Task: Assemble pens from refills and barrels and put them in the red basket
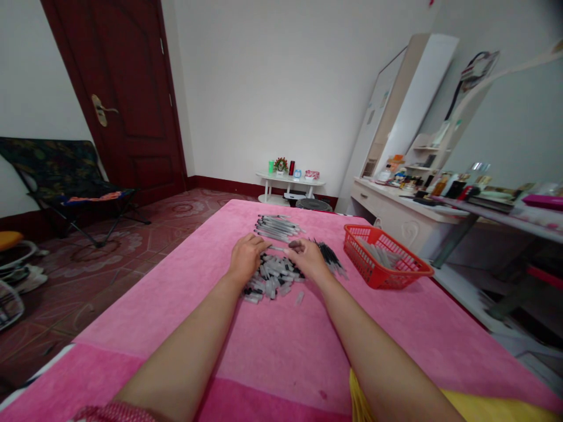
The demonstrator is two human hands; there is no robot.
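Note:
My left hand (247, 257) and my right hand (309, 258) face each other over the pink cloth. Between their closed fingers is a slim, pale pen (277, 248), lying roughly level, with one end at each hand. Its tips are partly hidden by the fingers. Just below the hands spreads a heap of clear and black pen caps (273, 275); one loose cap (299, 297) lies apart at its right. Beyond the hands is a stack of pens with dark ends (277, 226). Thin black-ended pen refills (331, 258) lie fanned out beside my right hand.
A red plastic basket (382, 275) holding pale, slim tubes (379, 253) stands on the right of the pink cloth (281, 351). Yellow fabric (492, 407) lies at the near right edge. Further off are a low white table (288, 178), a cluttered dresser (396, 199) and a folding chair (74, 176).

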